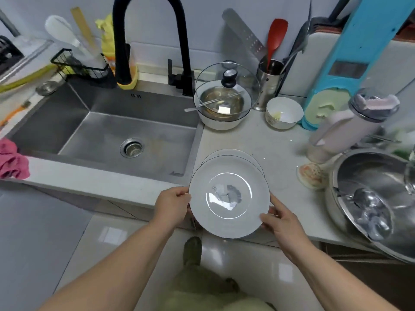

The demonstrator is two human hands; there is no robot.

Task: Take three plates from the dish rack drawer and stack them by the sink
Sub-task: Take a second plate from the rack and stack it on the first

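I hold a white plate (229, 196) by its rim with both hands over the counter's front edge, just right of the steel sink (105, 131). My left hand (173, 204) grips the plate's left edge and my right hand (280, 221) grips its lower right edge. Behind and under the held plate lies another white plate (233, 153) on the counter, only its far rim showing. The dish rack drawer is not in view.
A black faucet (143, 41) arches over the sink. Behind the plates stand a lidded pot (224, 102), a white bowl (284, 113) and a utensil holder (268, 81). A large steel basin (377, 198) and a pale bottle (350, 126) crowd the right side. A pink cloth (11, 160) lies at left.
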